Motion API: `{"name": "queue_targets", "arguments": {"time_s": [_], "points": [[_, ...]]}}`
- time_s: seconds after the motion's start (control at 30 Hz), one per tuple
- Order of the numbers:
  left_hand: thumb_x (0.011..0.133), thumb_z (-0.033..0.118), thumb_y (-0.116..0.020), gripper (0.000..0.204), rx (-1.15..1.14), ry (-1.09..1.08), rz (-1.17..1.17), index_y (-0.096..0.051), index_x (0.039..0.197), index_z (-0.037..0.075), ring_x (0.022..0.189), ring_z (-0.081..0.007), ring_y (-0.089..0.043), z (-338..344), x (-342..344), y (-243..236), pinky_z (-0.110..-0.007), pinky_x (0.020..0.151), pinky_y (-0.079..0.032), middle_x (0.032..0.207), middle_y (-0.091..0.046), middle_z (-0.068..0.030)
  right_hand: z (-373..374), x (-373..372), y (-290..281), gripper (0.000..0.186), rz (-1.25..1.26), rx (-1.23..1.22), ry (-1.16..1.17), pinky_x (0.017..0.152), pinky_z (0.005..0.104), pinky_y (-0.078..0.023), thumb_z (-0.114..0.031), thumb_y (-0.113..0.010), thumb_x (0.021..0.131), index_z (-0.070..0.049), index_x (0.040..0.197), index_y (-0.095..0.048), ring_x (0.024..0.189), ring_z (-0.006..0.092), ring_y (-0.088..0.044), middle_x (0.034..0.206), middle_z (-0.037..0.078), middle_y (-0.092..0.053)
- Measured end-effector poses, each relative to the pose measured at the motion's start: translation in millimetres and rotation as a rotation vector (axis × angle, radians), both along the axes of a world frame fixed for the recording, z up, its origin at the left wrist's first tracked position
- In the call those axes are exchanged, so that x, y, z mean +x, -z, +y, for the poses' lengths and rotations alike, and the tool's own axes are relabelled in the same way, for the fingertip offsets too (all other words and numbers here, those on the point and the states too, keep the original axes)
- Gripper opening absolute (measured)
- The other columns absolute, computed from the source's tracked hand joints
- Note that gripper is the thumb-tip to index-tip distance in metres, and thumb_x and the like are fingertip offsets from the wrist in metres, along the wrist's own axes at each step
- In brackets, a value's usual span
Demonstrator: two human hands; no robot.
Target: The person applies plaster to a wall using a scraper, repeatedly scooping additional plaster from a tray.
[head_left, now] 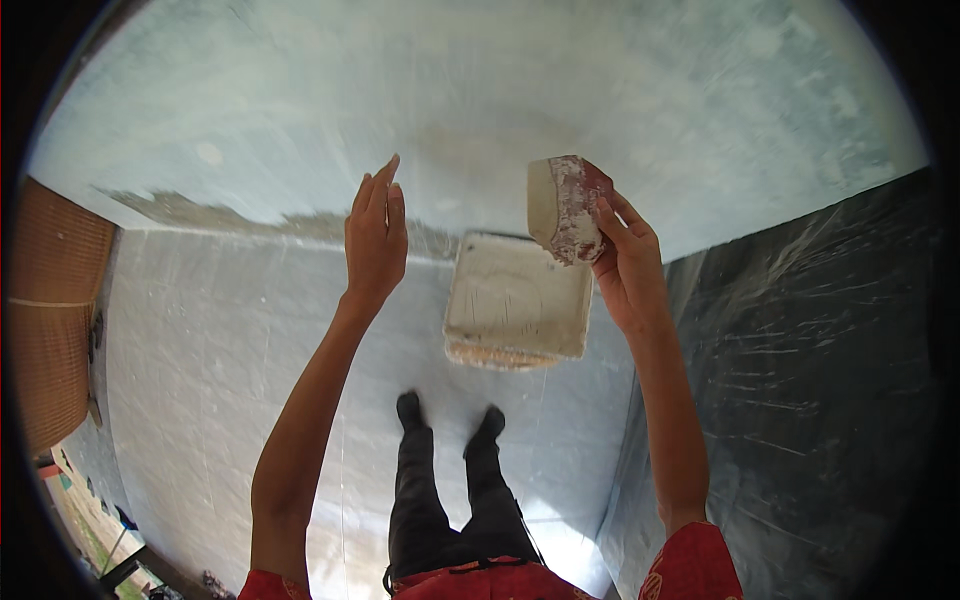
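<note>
My right hand point(630, 255) grips a putty scraper point(570, 208), its thumb on the near face and fingers behind. The scraper has a pale flat blade edge and a dark red part, both smeared with white putty. It is held up in front of the pale wall point(480, 90). Empty, my left hand point(376, 235) is raised near the same wall with its fingers stretched upward; whether it touches the wall I cannot tell. Below and between the hands is a square, off-white, putty-stained container point(515, 295) with a scuffed top face and a brownish lower edge.
Grey sheeting point(240, 350) covers the floor under my feet point(450, 415). On the right rises a dark wall or sheet point(790, 370) with white streaks. A brown ribbed panel point(55, 310) stands at the left, above a bright opening. An uneven grey-brown patch point(185, 208) runs low along the wall.
</note>
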State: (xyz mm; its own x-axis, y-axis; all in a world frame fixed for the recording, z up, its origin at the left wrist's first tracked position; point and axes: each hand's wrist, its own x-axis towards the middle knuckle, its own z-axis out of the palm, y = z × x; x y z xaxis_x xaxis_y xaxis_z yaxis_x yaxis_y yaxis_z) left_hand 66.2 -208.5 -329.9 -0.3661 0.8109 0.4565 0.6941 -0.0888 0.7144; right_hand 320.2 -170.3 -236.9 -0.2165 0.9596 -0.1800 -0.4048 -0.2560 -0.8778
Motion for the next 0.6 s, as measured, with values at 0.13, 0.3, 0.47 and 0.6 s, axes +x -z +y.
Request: {"name": "queue_targets", "arguments": {"time_s": [0.13, 0.3, 0.47, 0.6], "points": [[0.102, 0.029, -0.035, 0.042, 0.246, 0.048, 0.073, -0.049, 0.134, 0.005, 0.127, -0.0435, -0.043, 17, -28, -108, -0.045, 0.101, -0.039, 0.122, -0.058, -0.0211, 0, -19, -80, 0.028, 0.074, 0.112, 0.099, 0.077, 0.0297, -0.057, -0.008, -0.055, 0.094, 0.005, 0.119, -0.051, 0.091, 0.0161, -0.065, 0.104, 0.01, -0.063], [0.102, 0.032, -0.035, 0.044, 0.444, -0.055, 0.253, -0.049, 0.135, 0.006, 0.128, -0.0427, -0.042, 18, -60, -228, -0.047, 0.104, -0.035, 0.132, -0.052, -0.0203, -11, -39, -176, 0.024, 0.147, 0.307, 0.064, 0.08, 0.0289, -0.056, -0.009, -0.054, 0.095, 0.004, 0.115, -0.054, 0.094, 0.0154, -0.063, 0.108, 0.009, -0.062], [0.101, 0.033, -0.036, 0.044, 0.565, -0.06, 0.315, -0.046, 0.137, 0.009, 0.131, -0.0386, -0.04, -1, -95, -300, -0.047, 0.105, -0.033, 0.134, -0.051, -0.0159, -22, -60, -236, 0.024, 0.22, 0.424, 0.055, 0.085, 0.0282, -0.054, -0.01, -0.053, 0.096, 0.004, 0.115, -0.055, 0.098, 0.0153, -0.062, 0.108, 0.009, -0.062], [0.101, 0.033, -0.037, 0.043, 0.623, -0.115, 0.445, -0.045, 0.138, 0.012, 0.132, -0.0361, -0.038, -17, -120, -336, -0.047, 0.105, -0.032, 0.136, -0.05, -0.0128, -34, -81, -270, 0.025, 0.196, 0.469, 0.077, 0.087, 0.0286, -0.054, -0.011, -0.052, 0.096, 0.004, 0.116, -0.055, 0.099, 0.0159, -0.061, 0.11, 0.009, -0.061]]}}
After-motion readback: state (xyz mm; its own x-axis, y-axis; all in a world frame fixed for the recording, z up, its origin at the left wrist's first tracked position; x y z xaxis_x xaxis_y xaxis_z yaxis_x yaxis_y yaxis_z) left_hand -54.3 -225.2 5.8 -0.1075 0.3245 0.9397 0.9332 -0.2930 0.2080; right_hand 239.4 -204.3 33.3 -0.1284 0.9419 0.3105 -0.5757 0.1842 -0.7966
